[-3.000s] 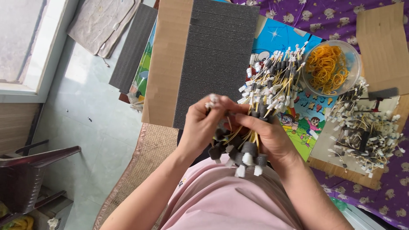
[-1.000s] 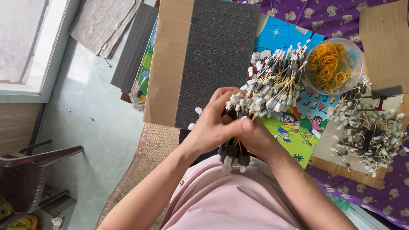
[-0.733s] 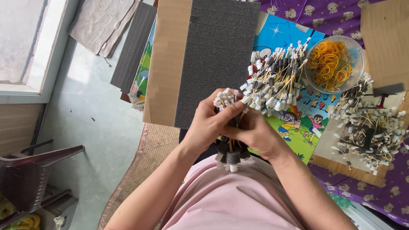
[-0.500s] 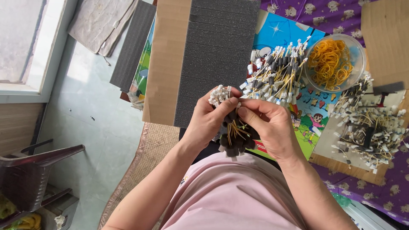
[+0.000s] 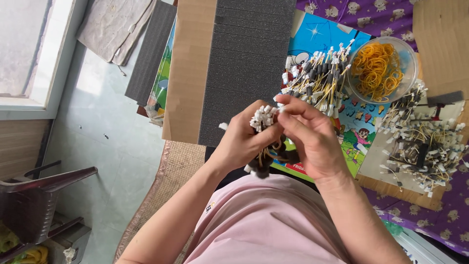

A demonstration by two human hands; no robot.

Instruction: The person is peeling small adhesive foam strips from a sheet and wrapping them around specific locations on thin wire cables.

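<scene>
Since the earlier frame our right hand (image 5: 312, 142) has slid up over the bundle of wires (image 5: 267, 142), and the bundle has tipped so its white plugs point up and left.

From the head camera, our left hand (image 5: 242, 144) has its grip closed around the bundle's middle, held in the air above our lap, near the grey foam sheet (image 5: 249, 58). Our right hand's grip pinches the bundle near its top, and covers most of it, so we cannot count the wires. Dark sleeves poke out below our hands.

Further right lie a loose fan of wires (image 5: 320, 80), a clear bowl (image 5: 409, 63) of yellow rubber bands, and a tangled heap (image 5: 430, 146), cut off at the edge.
</scene>
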